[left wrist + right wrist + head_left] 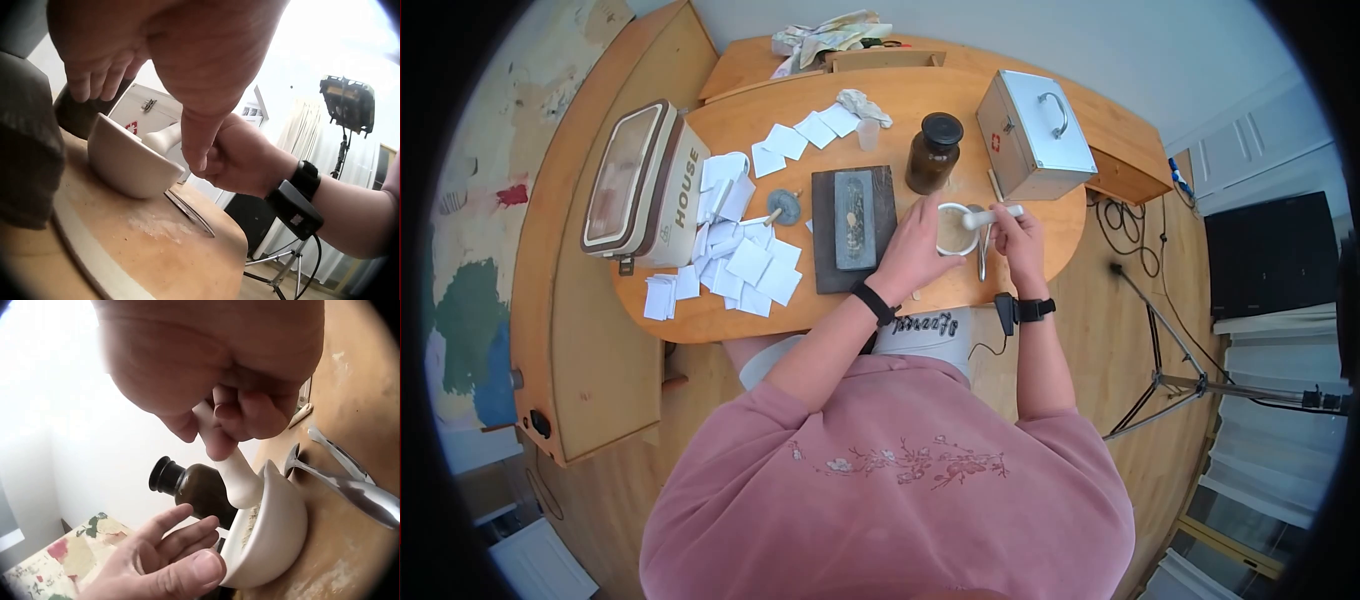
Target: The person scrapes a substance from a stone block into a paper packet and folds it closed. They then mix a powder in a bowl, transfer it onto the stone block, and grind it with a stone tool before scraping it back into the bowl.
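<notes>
A white mortar (pixel 957 252) (pixel 128 165) (pixel 284 531) holds pale, coarse powder. My left hand (pixel 915 248) (pixel 181 56) (pixel 156 562) is spread beside its left side, fingers extended and thumb near the rim; whether it touches the bowl I cannot tell. My right hand (pixel 1019 245) (pixel 247 156) (pixel 219 369) grips the handle of the white pestle (pixel 977 219) (pixel 164 139) (pixel 239 481), which slants in over the rim with its rounded head at the bowl's mouth. In the left wrist view the mortar looks tilted.
Right of the mortar lie metal utensils (pixel 983 258) (pixel 353 492). Behind stand a brown bottle (pixel 933 155) and a metal case (pixel 1040 140). A dark stone slab (pixel 825 235), many white papers (pixel 750 260) and a HOUSE box (pixel 635 200) are leftward. Powder dusts the tabletop (pixel 150 262).
</notes>
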{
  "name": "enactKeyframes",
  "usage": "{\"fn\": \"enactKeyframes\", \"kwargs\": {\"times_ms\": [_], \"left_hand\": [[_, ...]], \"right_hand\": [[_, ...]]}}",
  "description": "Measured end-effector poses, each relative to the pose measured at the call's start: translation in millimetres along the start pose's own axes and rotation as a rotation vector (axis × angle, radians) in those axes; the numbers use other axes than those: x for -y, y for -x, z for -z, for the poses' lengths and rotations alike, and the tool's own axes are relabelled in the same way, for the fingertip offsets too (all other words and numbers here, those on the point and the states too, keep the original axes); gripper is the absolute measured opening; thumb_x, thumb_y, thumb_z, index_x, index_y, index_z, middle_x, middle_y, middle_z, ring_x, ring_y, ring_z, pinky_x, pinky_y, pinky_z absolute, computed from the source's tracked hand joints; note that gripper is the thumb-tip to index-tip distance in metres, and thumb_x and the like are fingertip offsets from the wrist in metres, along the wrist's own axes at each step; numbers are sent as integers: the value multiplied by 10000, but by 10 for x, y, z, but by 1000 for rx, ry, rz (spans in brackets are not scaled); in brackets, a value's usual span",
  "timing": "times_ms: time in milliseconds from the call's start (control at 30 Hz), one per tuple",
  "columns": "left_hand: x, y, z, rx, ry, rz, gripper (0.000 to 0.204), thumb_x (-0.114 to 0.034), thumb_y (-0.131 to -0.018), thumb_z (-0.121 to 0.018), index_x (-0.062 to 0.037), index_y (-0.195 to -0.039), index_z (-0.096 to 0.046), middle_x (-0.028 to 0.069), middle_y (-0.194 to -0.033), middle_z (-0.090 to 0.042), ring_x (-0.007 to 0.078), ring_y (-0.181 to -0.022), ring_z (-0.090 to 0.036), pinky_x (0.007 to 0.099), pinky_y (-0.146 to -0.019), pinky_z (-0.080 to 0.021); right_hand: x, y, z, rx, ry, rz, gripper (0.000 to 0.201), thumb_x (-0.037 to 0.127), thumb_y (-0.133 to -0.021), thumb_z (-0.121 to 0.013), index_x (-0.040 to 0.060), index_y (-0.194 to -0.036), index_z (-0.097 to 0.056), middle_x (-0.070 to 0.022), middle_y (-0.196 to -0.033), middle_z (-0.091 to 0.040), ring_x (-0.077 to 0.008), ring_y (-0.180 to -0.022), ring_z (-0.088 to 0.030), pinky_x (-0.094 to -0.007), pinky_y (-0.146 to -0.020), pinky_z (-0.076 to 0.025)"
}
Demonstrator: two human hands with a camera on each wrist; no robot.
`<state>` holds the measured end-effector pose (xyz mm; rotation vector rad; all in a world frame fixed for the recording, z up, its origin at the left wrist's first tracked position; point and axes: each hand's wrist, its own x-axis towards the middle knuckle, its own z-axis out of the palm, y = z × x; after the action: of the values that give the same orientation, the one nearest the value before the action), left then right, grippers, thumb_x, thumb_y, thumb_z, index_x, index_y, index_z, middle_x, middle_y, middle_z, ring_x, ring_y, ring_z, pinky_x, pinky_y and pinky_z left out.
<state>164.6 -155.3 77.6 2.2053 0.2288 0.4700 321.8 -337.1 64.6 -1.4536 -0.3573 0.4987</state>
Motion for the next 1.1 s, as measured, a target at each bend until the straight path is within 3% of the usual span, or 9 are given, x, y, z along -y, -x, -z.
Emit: {"fn": "enactKeyframes", "kwargs": {"times_ms": [167, 233, 267, 400, 467, 633, 700, 800, 1100], "left_hand": [[-213, 254, 273, 17, 26, -8, 974, -203, -869, -959, 21, -1645, -417, 298, -1628, -525, 449, -1517, -538, 495, -1261, -467], [-316, 391, 400, 7, 19, -23, 893, -190, -910, -931, 17, -1632, -449, 292, -1616, -540, 429, -1482, -587, 485, -1232, -502], [-351, 456, 452, -25, 85, -12, 829, -163, -932, -912, 18, -1615, -478, 280, -1556, -599, 394, -1391, -663, 460, -1153, -560], [-329, 700, 582, -151, 139, -72, 642, -91, -967, -878, 20, -1529, -589, 221, -1311, -769, 295, -1102, -816, 377, -923, -667], [-302, 793, 640, -162, 127, -74, 592, -79, -961, -881, 22, -1486, -625, 208, -1256, -788, 283, -1068, -819, 368, -896, -669], [-222, 865, 784, -174, 53, -83, 479, -77, -955, -886, 24, -1384, -696, 193, -1181, -810, 287, -1019, -816, 369, -855, -668], [-188, 844, 817, -129, -58, -101, 450, -98, -957, -871, 26, -1355, -702, 202, -1204, -795, 360, -1070, -786, 421, -909, -648], [-230, 650, 802, -88, -125, -198, 465, -135, -955, -856, 31, -1355, -687, 216, -1266, -755, 426, -1189, -711, 472, -1027, -595], [-469, 282, 593, -99, -128, -289, 500, -133, -947, -873, 38, -1365, -660, 215, -1329, -714, 428, -1255, -664, 476, -1078, -558]], "right_hand": [[-56, 255, 160, -195, -44, 128, 187, 189, -1130, -720, 4, -1129, -744, -30, -846, -723, -56, -663, -596, -248, -586, -456], [-245, 345, 276, -301, 335, 237, 194, 185, -1104, -746, -4, -1113, -707, -24, -862, -725, -94, -754, -663, -294, -667, -529], [-229, 394, 261, -356, 504, 275, 193, 178, -1081, -753, 3, -1090, -672, -72, -856, -743, -194, -780, -725, -336, -723, -554], [-229, 530, 215, -402, 787, 122, 167, 140, -1042, -766, 13, -1080, -664, -153, -904, -734, -315, -836, -723, -405, -769, -560], [-441, 458, 262, -420, 1030, 440, 161, 120, -1005, -779, 21, -1056, -663, -206, -966, -706, -414, -923, -673, -493, -827, -544], [-410, 468, 163, -448, 1092, 543, 206, 148, -973, -819, 19, -1050, -678, -193, -985, -687, -412, -946, -637, -530, -857, -515], [-208, 624, -25, -475, 1111, 613, 222, 168, -978, -827, 18, -1044, -677, -189, -981, -688, -406, -929, -635, -519, -861, -516], [-103, 844, -265, -182, 1146, 437, 229, 169, -935, -848, 21, -1021, -696, -166, -931, -706, -405, -898, -675, -525, -806, -539], [-343, 841, -377, -336, 1241, 300, 147, 120, -996, -736, 20, -948, -640, -209, -914, -719, -436, -867, -722, -545, -748, -594]]}}
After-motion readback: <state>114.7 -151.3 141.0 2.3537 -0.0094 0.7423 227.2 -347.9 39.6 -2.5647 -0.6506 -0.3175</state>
